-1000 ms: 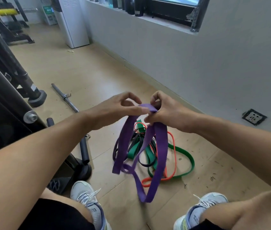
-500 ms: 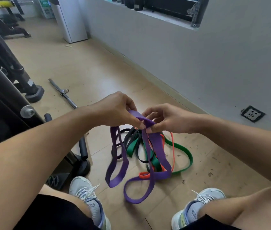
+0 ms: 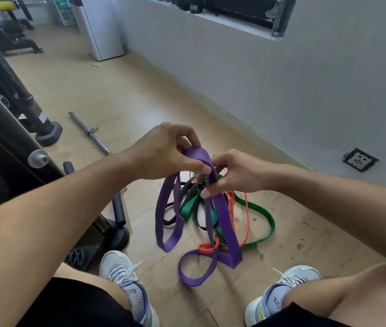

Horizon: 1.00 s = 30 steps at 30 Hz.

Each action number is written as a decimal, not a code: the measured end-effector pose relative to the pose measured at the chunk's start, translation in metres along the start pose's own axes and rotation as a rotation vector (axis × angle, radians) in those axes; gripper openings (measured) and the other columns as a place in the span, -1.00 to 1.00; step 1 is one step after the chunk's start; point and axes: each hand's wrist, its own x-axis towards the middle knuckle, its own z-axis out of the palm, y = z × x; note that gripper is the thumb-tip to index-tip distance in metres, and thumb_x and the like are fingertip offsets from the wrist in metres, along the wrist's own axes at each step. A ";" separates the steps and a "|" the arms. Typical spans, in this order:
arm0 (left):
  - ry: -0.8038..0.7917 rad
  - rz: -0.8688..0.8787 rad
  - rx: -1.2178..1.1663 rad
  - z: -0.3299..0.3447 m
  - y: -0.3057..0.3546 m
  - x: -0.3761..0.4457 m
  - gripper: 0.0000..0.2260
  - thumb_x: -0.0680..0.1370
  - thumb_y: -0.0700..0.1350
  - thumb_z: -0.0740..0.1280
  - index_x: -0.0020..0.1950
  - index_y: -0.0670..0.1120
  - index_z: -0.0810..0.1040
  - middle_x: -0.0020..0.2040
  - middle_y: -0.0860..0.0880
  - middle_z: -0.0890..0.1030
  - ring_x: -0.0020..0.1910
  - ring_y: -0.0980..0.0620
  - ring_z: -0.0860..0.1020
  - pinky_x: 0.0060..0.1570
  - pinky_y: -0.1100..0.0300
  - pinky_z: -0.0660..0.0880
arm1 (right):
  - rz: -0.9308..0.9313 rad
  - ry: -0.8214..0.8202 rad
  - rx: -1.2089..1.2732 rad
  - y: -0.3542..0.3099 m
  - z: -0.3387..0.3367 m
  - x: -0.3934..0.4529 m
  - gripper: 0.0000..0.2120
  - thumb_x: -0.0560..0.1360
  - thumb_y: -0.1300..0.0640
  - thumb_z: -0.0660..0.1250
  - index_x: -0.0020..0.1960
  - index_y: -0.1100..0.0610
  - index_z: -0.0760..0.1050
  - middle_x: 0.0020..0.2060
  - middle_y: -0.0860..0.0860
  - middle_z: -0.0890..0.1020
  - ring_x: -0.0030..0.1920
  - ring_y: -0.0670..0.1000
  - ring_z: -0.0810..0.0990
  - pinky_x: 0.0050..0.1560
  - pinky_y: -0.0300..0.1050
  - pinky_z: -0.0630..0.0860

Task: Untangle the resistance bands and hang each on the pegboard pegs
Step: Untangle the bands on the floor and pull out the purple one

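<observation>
A wide purple band (image 3: 225, 223) hangs in loops from both hands above the floor. My left hand (image 3: 163, 152) pinches its top fold from the left. My right hand (image 3: 237, 173) grips the same band just right of it and lower, fingers around a strand. Under them on the floor lies a tangle: a green band (image 3: 263, 213), a thin orange band (image 3: 246, 215) and a dark band (image 3: 187, 192). The purple band's lowest loop rests on the floor between my shoes. No pegboard is in view.
A steel bar (image 3: 88, 133) lies on the wooden floor at left. Black gym machine frames (image 3: 10, 95) stand along the left. A grey wall with a socket (image 3: 359, 159) runs along the right. A white cabinet (image 3: 100, 27) stands far back. My shoes (image 3: 126, 279) flank the pile.
Both hands have come down and closer to the pile. The purple band's loops have dropped, and its lowest loop now lies on the floor. My right hand has shifted its grip lower on a strand.
</observation>
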 end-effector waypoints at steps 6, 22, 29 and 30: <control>0.176 -0.055 -0.197 -0.012 0.002 -0.001 -0.64 0.33 -0.01 0.64 0.01 -0.08 0.62 -0.18 -0.05 0.74 -0.25 0.06 0.65 -0.22 0.26 0.56 | 0.008 0.100 0.235 0.007 -0.002 -0.002 -0.72 0.45 0.14 0.59 0.10 0.14 0.61 -0.03 0.03 0.76 -0.04 0.01 0.74 0.03 -0.09 0.66; 0.104 0.096 -0.139 -0.005 0.004 0.003 -0.68 0.37 -0.08 0.63 0.03 -0.09 0.61 -0.21 -0.08 0.68 -0.28 0.03 0.59 -0.17 0.23 0.55 | -0.278 0.482 0.180 -0.054 -0.035 -0.016 -0.51 0.42 0.26 0.56 0.28 -0.07 0.61 0.03 -0.12 0.73 0.10 -0.11 0.67 0.09 -0.21 0.63; 0.225 0.122 -0.058 -0.005 0.003 0.006 -0.69 0.31 0.06 0.63 -0.06 -0.01 0.67 -0.23 0.05 0.68 -0.32 0.21 0.53 -0.27 0.43 0.42 | -0.215 0.392 0.232 -0.041 -0.036 -0.011 -0.50 0.41 0.27 0.60 0.23 -0.02 0.51 0.02 -0.06 0.69 -0.02 -0.07 0.69 0.07 -0.11 0.66; 0.224 0.128 -0.074 -0.003 0.004 0.005 -0.70 0.31 0.06 0.63 -0.07 -0.02 0.67 -0.23 0.01 0.68 -0.32 0.21 0.53 -0.27 0.36 0.45 | -0.178 0.325 0.263 -0.037 -0.033 -0.010 -0.53 0.42 0.26 0.60 0.23 0.00 0.53 0.02 -0.03 0.69 -0.04 -0.07 0.69 0.07 -0.11 0.66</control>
